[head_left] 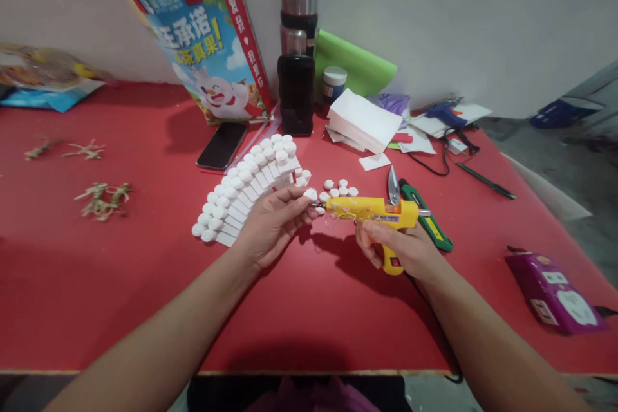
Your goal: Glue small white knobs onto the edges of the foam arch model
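Observation:
My right hand (393, 244) is wrapped round the handle of a yellow glue gun (364, 209), whose nozzle points left. Between the fingertips of my left hand (277, 222) is a small white disc (310, 194), at the nozzle tip. Behind my left hand lies a curved row of white strips (241, 206) topped with round white pieces (232, 182). Several loose white discs (343, 191) lie on the red table just beyond the glue gun.
Scissors (393, 183) and a green cutter (437, 235) lie right of the gun. A purple box (555, 293) sits far right. Phone (222, 145), black bottle (296, 96), white card stack (364, 121) and carton (212, 45) stand or lie behind. Twine figures (102, 199) are left.

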Demonstrator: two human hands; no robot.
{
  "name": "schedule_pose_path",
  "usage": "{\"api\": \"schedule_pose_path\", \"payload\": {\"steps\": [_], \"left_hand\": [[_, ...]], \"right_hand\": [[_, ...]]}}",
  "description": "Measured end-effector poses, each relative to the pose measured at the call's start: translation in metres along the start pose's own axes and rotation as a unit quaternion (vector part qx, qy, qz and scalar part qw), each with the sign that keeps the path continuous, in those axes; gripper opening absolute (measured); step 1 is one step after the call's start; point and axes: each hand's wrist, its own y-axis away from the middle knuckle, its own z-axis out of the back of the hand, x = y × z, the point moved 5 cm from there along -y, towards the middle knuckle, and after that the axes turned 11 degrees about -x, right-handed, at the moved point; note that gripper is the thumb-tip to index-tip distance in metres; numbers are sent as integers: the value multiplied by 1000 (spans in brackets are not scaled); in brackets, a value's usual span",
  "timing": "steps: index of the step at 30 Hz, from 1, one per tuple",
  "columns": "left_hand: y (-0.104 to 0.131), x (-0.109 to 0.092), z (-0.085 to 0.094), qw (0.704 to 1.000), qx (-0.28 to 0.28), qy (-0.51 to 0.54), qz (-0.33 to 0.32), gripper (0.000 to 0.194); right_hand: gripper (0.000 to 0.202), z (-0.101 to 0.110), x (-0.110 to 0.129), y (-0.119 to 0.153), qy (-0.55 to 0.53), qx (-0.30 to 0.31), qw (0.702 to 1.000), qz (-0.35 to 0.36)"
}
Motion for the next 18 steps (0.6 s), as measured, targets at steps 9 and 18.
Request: {"api": "schedule_pose_path", "payload": {"steps": [9, 18], "left_hand": [[27, -46, 0, 718, -79, -534, -440, 15], [14, -34, 2, 592, -51, -672, -442, 19]], "right_hand": [[47, 16, 5, -3, -112, -46, 993, 16], [52, 11, 12, -2, -104, -55, 993, 13]]}}
